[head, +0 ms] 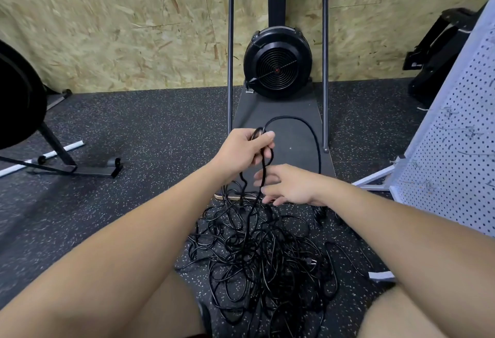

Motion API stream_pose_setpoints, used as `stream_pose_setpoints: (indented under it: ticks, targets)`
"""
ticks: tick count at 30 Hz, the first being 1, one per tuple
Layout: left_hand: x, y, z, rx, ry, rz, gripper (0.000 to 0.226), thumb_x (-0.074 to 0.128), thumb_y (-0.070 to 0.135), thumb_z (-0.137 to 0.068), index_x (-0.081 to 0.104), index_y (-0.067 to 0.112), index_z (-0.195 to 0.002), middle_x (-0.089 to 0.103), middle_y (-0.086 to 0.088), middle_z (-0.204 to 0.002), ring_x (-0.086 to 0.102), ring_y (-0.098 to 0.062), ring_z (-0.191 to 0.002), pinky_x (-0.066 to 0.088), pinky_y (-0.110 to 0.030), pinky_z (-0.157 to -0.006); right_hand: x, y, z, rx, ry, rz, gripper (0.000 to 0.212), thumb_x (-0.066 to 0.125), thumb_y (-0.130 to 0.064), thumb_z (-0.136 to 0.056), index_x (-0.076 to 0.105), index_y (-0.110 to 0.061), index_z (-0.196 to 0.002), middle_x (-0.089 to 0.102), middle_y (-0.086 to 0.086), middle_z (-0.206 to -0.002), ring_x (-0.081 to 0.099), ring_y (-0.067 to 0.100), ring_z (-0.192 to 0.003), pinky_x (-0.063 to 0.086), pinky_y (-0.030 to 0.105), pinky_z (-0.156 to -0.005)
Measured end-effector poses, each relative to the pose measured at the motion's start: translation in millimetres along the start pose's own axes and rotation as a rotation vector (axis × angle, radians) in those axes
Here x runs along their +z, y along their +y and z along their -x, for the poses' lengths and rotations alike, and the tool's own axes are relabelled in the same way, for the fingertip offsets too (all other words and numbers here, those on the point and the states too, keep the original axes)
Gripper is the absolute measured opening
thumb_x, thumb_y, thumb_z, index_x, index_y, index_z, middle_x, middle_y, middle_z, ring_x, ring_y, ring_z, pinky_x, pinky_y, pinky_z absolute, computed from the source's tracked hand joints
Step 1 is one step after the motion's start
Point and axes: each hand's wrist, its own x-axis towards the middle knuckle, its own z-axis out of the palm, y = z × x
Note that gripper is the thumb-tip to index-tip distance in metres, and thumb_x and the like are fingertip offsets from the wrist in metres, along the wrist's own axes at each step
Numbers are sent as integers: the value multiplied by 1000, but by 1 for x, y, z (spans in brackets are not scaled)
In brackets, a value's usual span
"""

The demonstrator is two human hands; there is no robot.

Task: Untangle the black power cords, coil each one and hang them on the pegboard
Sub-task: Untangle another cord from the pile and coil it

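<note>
Head view: tangled glossy black cords (262, 257)

Speckled dark rubber floor (134, 123); chipboard wall (120, 29); black fan machine (277, 62) against wall.

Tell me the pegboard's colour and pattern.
White perforated pegboard panel, evenly dotted with small dark holes; head view, right side.

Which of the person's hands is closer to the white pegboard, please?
Right. The right hand reaches beside the hanging cord, nearer the white pegboard; the left hand grips cord farther left.
</note>
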Motion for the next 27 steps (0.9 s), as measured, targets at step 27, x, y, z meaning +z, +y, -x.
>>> stream_pose_setpoints:
  ticks: [27]
  targets:
    - [-7, -10, 18, -30, -139, -226, 28, 76, 16, -104, 72, -9, -92, 55, 6, -61, 44, -6, -51, 37, -17, -51, -69, -42, 11, -250, 619, -457, 26, 62, -27, -111, 71, -3, -106, 83, 10, -108, 71, 16, -81, 63, 31, -81]
